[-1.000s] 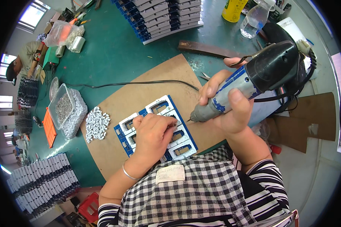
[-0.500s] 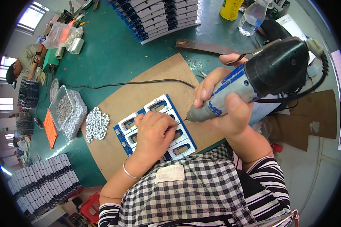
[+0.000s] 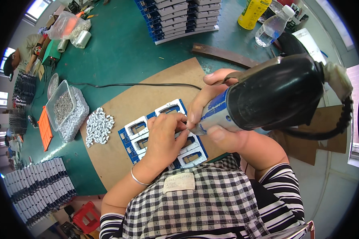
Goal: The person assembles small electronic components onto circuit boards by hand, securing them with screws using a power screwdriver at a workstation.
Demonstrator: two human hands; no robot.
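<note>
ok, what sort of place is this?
Likely an assembly workshop, judging by the hand-held power tool, the heap of small white parts on the brown board, and the stacked blue-and-white frames on the green workbench.

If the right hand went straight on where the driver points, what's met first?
Most likely the left hand, its fingers right at the nose of the driver in this view. Depth is unclear: the blue board with white frames beneath could come first.

One head-worn fisheye view looks steeply down and forward: the apron (image 3: 211,199) fills the near side, the left hand (image 3: 166,137) and right hand (image 3: 224,138) sit close below, and the surface (image 3: 119,51) stretches left and far.
</note>
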